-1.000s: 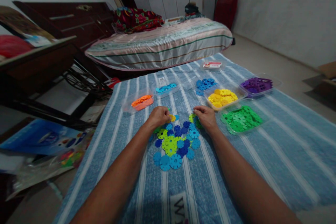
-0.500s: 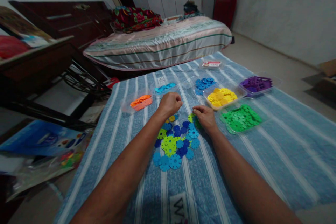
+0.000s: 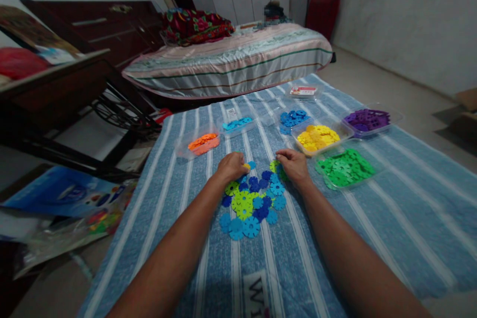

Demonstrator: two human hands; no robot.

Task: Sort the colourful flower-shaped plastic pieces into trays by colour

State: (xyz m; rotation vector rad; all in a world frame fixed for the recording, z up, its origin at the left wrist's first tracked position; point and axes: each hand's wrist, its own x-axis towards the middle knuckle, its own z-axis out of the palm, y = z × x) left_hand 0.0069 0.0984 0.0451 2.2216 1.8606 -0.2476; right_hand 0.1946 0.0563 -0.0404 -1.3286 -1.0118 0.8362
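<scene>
A loose pile of notched plastic discs, the interlocking kind, lies on the striped cloth: lime-green discs (image 3: 242,203), light-blue discs (image 3: 251,227) and dark-blue discs (image 3: 263,210). At the pile's far left edge is my left hand (image 3: 231,166), its fingers closed at a yellow disc (image 3: 246,166) that shows by the fingertips. My right hand (image 3: 293,165) is at the far right edge with thumb and fingers pinched. A lime-green disc (image 3: 274,166) lies beside its fingertips; whatever is in the pinch is hidden.
Clear trays of sorted discs stand beyond the pile: orange discs (image 3: 203,143), light-blue discs (image 3: 237,123), blue discs (image 3: 293,119), yellow discs (image 3: 318,137), purple discs (image 3: 367,120) and green discs (image 3: 346,168). A lidded box (image 3: 303,91) sits at the far edge. Behind is a bed (image 3: 231,69).
My left hand has come down and nearer, from above the cloth near the light-blue tray to the yellow disc. My right hand stays almost where it was.
</scene>
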